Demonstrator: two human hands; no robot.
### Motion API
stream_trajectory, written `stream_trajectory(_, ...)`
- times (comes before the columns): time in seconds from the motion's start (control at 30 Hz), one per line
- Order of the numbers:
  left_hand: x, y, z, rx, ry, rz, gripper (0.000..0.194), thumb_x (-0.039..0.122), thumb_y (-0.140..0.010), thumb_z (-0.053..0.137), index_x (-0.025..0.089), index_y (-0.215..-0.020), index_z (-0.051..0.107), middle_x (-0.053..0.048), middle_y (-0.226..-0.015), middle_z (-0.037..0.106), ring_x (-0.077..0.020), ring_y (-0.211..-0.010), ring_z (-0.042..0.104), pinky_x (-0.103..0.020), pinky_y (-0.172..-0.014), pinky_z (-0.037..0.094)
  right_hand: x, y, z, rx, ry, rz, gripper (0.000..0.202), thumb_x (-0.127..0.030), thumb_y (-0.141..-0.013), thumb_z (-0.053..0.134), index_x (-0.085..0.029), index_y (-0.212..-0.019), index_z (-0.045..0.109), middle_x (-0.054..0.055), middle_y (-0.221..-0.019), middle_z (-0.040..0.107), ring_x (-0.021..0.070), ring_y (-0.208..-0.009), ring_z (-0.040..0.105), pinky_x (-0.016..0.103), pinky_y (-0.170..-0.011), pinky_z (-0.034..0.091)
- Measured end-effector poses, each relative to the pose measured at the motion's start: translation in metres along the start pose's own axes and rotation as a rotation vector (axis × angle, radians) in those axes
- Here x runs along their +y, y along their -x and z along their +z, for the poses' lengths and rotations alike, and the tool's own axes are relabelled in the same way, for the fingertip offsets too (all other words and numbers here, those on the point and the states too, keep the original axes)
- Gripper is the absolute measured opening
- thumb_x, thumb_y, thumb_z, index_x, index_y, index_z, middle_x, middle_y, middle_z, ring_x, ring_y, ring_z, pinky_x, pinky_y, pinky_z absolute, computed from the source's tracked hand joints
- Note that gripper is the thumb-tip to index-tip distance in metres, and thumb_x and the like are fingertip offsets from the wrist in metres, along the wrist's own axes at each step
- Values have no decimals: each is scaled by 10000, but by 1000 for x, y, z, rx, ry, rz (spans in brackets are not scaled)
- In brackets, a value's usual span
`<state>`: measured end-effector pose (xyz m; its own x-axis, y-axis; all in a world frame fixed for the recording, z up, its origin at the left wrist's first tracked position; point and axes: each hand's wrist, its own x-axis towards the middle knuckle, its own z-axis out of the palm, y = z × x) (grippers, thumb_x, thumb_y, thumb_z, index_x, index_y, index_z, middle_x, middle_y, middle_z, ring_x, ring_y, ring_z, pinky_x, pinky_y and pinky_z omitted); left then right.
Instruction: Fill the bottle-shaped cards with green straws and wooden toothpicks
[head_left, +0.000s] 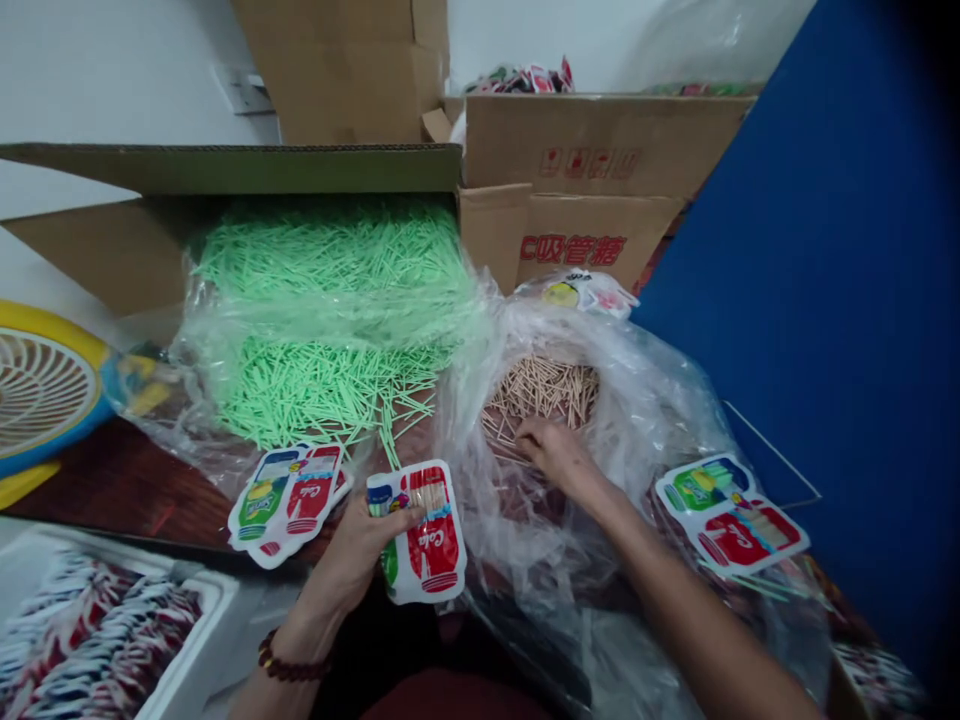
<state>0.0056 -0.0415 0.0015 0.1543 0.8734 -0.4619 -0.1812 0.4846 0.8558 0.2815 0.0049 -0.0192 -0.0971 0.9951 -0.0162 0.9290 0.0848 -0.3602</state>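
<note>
My left hand grips a drink-shaped packet, thumb across its front; it has a red "Cola" half and a green half. My right hand is over the near edge of a heap of thin brown sticks, its fingers pinched together among them. The heap lies in a clear plastic bag. Light green sticks fill another clear bag to the left, a few jutting out toward the held packet. Similar packets lie stacked left of my left hand.
More packets rest on plastic at the right. An open cardboard box stands behind the green sticks, another box behind the brown ones. A yellow-blue fan is at left, above a white foam box of packets. A blue panel borders the right.
</note>
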Motion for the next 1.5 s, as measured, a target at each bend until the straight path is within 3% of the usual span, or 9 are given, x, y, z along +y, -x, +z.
stream_trajectory(0.2,-10,3,-2,-127,-21,-31,257,224,-609,824,107,-789,683,-39,-703,726,-162,-621,653,-244,-618,530,-23,-20,13,-88,177,-66,195,-143,-851,488,-149,-936,663,136,-984,670,248,-860,645,308,-718,418)
stream_trajectory(0.4,-10,3,1,-231,-25,18,216,220,-644,805,109,-794,696,-39,-751,725,-141,-643,630,-205,-603,493,-18,-19,9,-43,142,-118,130,-164,-844,495,-192,-880,617,56,-937,647,198,-819,624,279,-679,412)
stream_trajectory(0.5,-12,0,-4,-236,-41,52,202,187,-637,798,116,-783,678,-11,-718,695,-117,-621,592,-193,-602,470,-21,-11,-1,185,-198,-75,94,-189,-857,486,-198,-898,570,13,-830,624,154,-724,598,261,-655,429)
stream_trajectory(0.6,-14,-1,-6,-289,-111,77,175,184,-666,772,109,-787,670,1,-694,659,-103,-613,551,-194,-607,446,-40,2,-16,424,-886,2,171,-274,-836,579,-217,-992,536,-20,-785,598,117,-592,556,226,-540,428)
stream_trajectory(0.7,-14,1,-2,-384,-188,105,148,197,-707,741,95,-791,674,3,-670,623,-97,-606,511,-195,-593,413,-69,16,-29,329,-1282,-1,235,-292,-797,660,-217,-999,567,-19,-756,626,99,-536,537,190,-451,377)
stream_trajectory(0.8,-11,7,4,-442,-224,131,117,189,-731,712,92,-783,674,10,-653,595,-91,-595,479,-195,-575,386,-90,26,-32,324,-1418,-30,201,-266,-791,681,-211,-963,594,-11,-746,652,98,-562,564,178,-453,362)
stream_trajectory(0.93,-4,15,11,-459,-228,145,110,196,-723,718,103,-749,664,22,-622,580,-84,-565,454,-188,-538,361,-100,33,-28,359,-1450,-52,181,-242,-797,677,-222,-959,601,-21,-754,649,91,-577,568,179,-477,373)
stream_trajectory(1.23,-6,20,10,-440,-151,92,154,204,-693,747,115,-813,710,-4,-684,655,-115,-606,536,-208,-600,418,-104,48,-23,130,-1388,-30,210,-303,-765,703,-211,-925,604,-19,-771,634,101,-622,566,213,-586,463)
stream_trajectory(1.5,-9,20,11,-447,-40,55,212,217,-675,779,126,-858,723,-16,-754,707,-130,-656,599,-215,-658,459,-97,52,-16,100,-1372,3,222,-312,-746,728,-211,-894,598,-24,-721,647,113,-621,583,221,-603,473)
